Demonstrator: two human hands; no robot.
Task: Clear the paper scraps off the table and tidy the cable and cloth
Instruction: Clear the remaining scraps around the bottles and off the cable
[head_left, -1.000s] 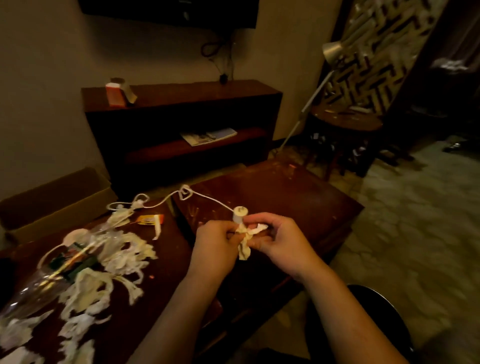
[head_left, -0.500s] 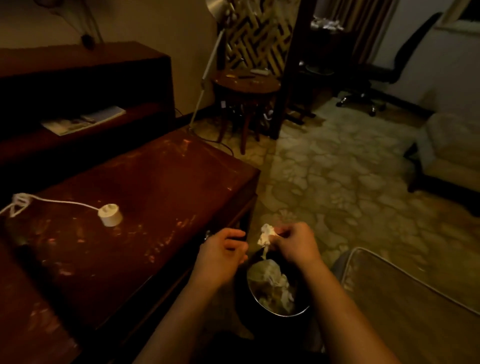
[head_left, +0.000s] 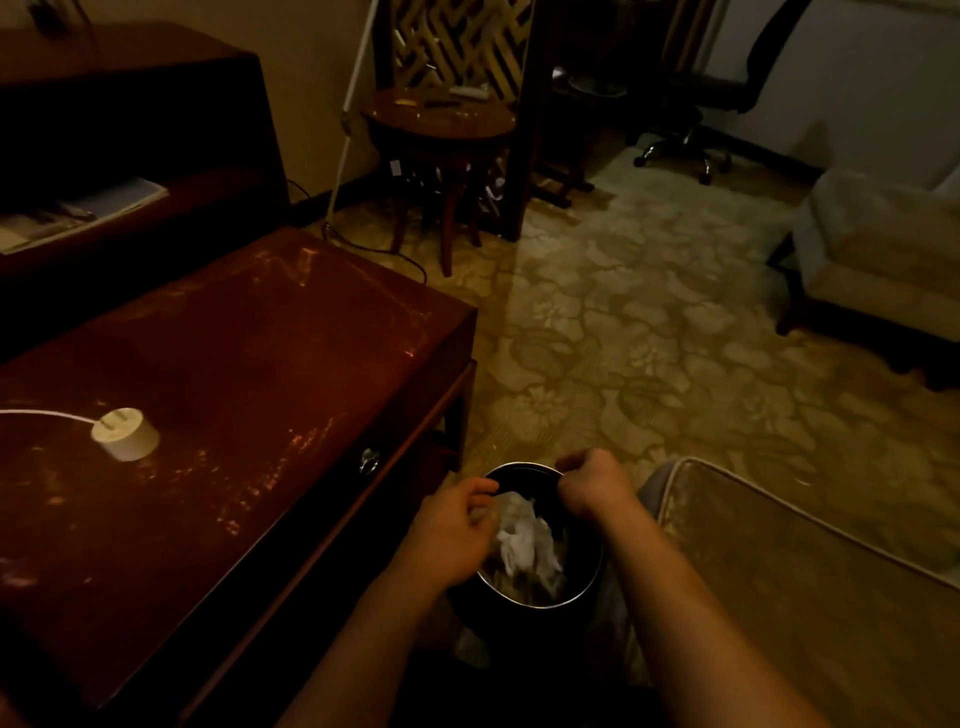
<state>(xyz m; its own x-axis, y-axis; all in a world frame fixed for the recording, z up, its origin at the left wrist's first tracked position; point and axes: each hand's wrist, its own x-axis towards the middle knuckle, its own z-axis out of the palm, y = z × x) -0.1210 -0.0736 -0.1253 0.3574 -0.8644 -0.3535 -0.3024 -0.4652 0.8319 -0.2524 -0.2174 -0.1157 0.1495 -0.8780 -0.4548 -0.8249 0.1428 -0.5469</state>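
The dark red-brown polished wooden worktop (head_left: 270, 364) fills the left of the view. The part of it that shows carries only the cable end. Beside its near right corner, on the floor, stands a round black waste bin with a bright metal rim (head_left: 571, 597). Both hands are over its mouth. The left hand (head_left: 449, 538) is at the near-left rim with its fingers curled, and it cannot be told whether they pinch anything. The right hand (head_left: 592, 488) is knuckles-up at the far rim with its fingers clenched, whether on the rim, on a scrap or on nothing cannot be told. Between them, inside the bin, lies a heap of crumpled white paper scraps (head_left: 524, 545), pale and ragged.

The next thing to tidy is probably the short white cylindrical plug (head_left: 125, 434), which rests tilted on the worktop well to the left of the hands and further from the person. Its thin white cable (head_left: 41, 414) runs from the plug's top leftwards, nearly level, out of the frame. The left hand is the nearer, so a reach across the worktop would fall to it. No cloth is in view
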